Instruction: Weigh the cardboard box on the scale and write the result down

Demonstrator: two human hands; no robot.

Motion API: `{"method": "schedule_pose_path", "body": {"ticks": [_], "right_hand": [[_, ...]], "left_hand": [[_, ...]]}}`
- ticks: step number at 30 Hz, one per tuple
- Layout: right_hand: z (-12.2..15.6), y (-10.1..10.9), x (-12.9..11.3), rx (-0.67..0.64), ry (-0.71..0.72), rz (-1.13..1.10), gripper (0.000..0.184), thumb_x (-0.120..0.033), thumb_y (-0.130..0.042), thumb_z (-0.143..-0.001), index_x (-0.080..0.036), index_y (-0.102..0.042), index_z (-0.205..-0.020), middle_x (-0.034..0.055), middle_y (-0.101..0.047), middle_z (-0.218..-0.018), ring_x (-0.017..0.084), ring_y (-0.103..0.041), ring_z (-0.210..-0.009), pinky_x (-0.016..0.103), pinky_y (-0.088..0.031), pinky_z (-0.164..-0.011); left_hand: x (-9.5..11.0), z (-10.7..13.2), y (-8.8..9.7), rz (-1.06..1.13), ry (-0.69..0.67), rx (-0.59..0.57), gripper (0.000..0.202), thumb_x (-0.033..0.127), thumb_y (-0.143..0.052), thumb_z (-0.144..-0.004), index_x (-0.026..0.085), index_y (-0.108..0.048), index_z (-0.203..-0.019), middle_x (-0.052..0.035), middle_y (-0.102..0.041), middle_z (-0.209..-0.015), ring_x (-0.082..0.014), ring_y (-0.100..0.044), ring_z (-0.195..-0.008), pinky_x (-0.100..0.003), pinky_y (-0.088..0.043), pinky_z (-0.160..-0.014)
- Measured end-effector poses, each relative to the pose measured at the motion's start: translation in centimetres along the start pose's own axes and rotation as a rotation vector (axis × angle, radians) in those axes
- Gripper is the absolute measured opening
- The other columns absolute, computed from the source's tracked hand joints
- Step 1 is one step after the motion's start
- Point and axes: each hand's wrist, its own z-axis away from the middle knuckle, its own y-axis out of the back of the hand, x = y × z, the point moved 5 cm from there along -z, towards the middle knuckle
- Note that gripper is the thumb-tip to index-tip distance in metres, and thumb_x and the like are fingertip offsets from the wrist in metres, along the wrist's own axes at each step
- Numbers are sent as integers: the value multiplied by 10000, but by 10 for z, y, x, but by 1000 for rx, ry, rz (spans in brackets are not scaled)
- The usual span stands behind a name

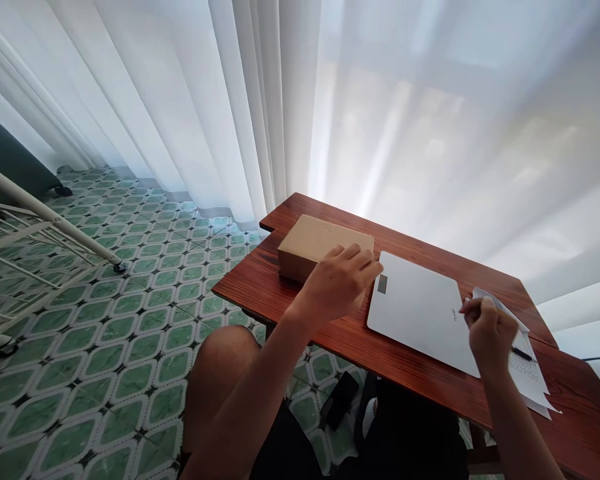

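My left hand hovers with curled fingers over the near right corner of a brown cardboard box on a reddish wooden table; whether it touches the box is unclear. A white closed laptop lies flat just right of the box. My right hand is closed at the laptop's right edge, its fingers pinching the folded corner of white papers that lie beside the laptop. A dark pen rests on those papers.
Sheer white curtains hang close behind the table. A white metal rack stands at the left on the green patterned tile floor. A dark phone-like object lies on the floor under the table, near my bare knee.
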Motion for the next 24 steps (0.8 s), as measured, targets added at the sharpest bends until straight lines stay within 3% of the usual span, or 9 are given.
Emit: {"method": "schedule_pose_path", "body": {"ticks": [2, 4, 7, 10, 13, 17, 19, 24], "right_hand": [[1, -27, -23, -84, 72, -17, 472, -467, -421, -970, -191, -615, -639, -11, -428, -499, 139, -425, -460, 290, -310, -479], [2, -52, -41, -186, 161, 37, 457, -505, -421, -985, -182, -659, -767, 11, -545, -593, 146, -518, -547, 279, -392, -529], [6, -87, -56, -315, 216, 84, 434, -553, -458, -971, -190, -670, -1075, 87, -705, -969, 211, -662, -873, 312, -526, -656], [13, -119, -60, -419, 232, 62, 614, -622, -523, -930, -189, -544, -1364, 149, -626, -1311, 265, -620, -1165, 412, -585, -865], [19, -147, -53, -527, 179, 35, 877, -669, -604, -872, -198, -331, -1559, 167, -444, -1533, 290, -471, -1397, 477, -508, -1080], [27, -169, -42, -635, 76, -7, 1156, -668, -710, -787, -186, -97, -1641, 164, -238, -1653, 302, -327, -1506, 484, -399, -1195], [32, -175, -41, -658, 38, -24, 1235, -680, -726, -758, -161, -43, -1646, 175, -219, -1657, 316, -323, -1508, 488, -407, -1188], [41, -180, -45, -677, 19, 83, 1159, -727, -659, -767, -152, -157, -1639, 173, -268, -1640, 371, -368, -1473, 541, -408, -1163]], "left_hand": [[-16, 5, 7, 11, 91, 6, 226, 63, -465, -903, 183, -623, -1011, -41, -644, -971, -207, -545, -914, -349, -434, -787], [-34, 12, 13, 31, 214, 3, 254, 66, -454, -915, 185, -641, -1038, -40, -665, -990, -208, -567, -943, -352, -457, -811], [-63, 25, 20, 43, 433, -18, 310, 99, -439, -936, 191, -641, -1153, -51, -688, -1050, -227, -589, -1002, -375, -488, -858], [-90, 41, 21, 39, 653, -39, 373, 197, -466, -950, 193, -592, -1300, -76, -686, -1158, -281, -578, -1124, -429, -500, -934], [-112, 57, 13, 71, 875, -61, 449, 287, -441, -969, 178, -543, -1393, -101, -639, -1319, -314, -549, -1237, -460, -491, -1005], [-129, 73, -8, 140, 1079, -168, 559, 365, -395, -987, 128, -456, -1489, -151, -535, -1473, -338, -523, -1320, -479, -450, -1081], [-132, 78, -18, 171, 1128, -246, 605, 398, -375, -992, 114, -406, -1526, -168, -494, -1514, -346, -515, -1344, -482, -438, -1095], [-133, 81, -30, 191, 1157, -389, 684, 496, -340, -996, 106, -349, -1558, -186, -485, -1522, -365, -514, -1354, -496, -425, -1096]]}}
